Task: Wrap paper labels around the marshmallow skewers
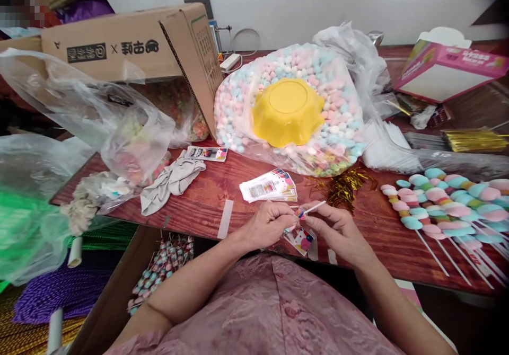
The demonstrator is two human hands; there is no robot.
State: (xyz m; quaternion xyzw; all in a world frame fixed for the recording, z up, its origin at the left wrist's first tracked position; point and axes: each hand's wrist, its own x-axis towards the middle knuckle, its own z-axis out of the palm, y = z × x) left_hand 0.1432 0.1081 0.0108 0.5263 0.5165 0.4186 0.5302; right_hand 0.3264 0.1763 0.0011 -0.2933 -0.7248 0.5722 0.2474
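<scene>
Both hands meet at the table's front edge around a marshmallow skewer in a small printed bag [303, 240] with coloured dots. The skewer's white stick [315, 207] points up to the right. My left hand [272, 223] pinches the gathered bag mouth by the stick, thumb against fingers. My right hand [336, 230] closes on the same spot from the other side, its thumb and fingers near the stick. The hands partly hide the skewer. Just behind them lies a fanned stack of printed bags [268, 186], with gold tinsel ties [345, 188] to its right.
A big bag of pastel marshmallows [234, 106] with a yellow bowl [288, 108] upside down on it stands behind. Finished marshmallow skewers [449, 206] lie at right. A cardboard box [119, 32], grey gloves [173, 183] and plastic bags occupy the left.
</scene>
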